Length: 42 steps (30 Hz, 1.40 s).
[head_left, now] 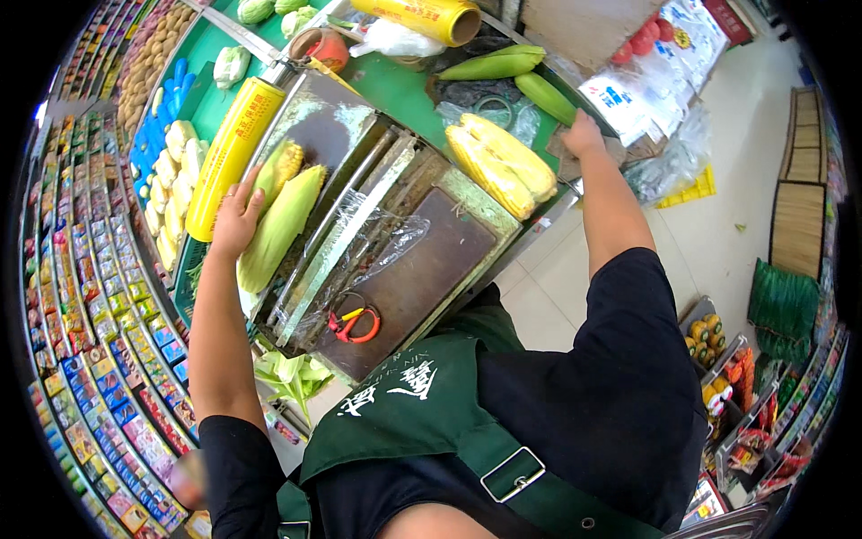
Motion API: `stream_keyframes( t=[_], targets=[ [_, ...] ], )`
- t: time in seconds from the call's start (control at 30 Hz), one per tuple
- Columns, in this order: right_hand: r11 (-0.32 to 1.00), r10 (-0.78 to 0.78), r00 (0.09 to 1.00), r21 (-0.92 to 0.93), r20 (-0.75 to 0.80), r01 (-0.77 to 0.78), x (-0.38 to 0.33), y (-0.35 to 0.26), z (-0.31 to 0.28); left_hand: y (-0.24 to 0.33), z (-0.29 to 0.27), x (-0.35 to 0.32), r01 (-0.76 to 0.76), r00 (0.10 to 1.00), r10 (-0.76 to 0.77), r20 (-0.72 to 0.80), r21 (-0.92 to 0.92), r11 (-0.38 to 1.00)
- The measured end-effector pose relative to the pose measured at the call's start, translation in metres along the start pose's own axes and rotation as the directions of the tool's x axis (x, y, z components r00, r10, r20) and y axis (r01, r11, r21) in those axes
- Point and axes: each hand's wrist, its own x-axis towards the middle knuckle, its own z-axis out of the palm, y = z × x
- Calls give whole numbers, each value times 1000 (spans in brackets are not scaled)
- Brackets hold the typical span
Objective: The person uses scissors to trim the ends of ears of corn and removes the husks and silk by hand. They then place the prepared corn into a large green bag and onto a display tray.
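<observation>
On wrapping surface (431,260), husked corn cob (280,225) is held down by left hand (238,216), fingers laid loosely over it, not clenched; second cob (280,166) lies just beside. Yellow film roll (232,153) is seen left of hand. Right hand (584,136) is pressed on surface edge near wrapped corn pack (503,162); its grip cannot be told. Red scissors (353,323) lie near apron.

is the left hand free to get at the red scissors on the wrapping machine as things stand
Probably yes. The left hand rests on the corn cobs beside the yellow film roll. The red scissors lie uncovered on the machine's near edge, with only loose clear film nearby, and nothing lies between.
</observation>
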Motion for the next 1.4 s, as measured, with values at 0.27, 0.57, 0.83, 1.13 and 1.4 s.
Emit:
stream_keyframes(
  t=[0.27, 0.57, 0.83, 1.13, 1.4],
  targets=[
    [973, 3, 996, -229, 92, 18, -4, -36, -4, 36, 8, -7, 159, 974, -155, -168, 9, 987],
    [547, -200, 894, 803, 400, -237, -100, -26, -126, 45, 6, -17, 41, 882, 52, -468, 187, 981],
    [391, -857, 281, 900, 432, -191, -270, -143, -161, 213, -14, -115, -671, 612, 756, -232, 354, 652],
    [-65, -996, -79, 324, 32, 944, -369, -273, -21, 80, -27, -281, 206, 979, -144, 146, -718, 665],
    [338, -727, 23, 329, 686, 882, -407, -304, -47, 23, 5, -391, 223, 904, -317, 288, -948, -225]
  ],
)
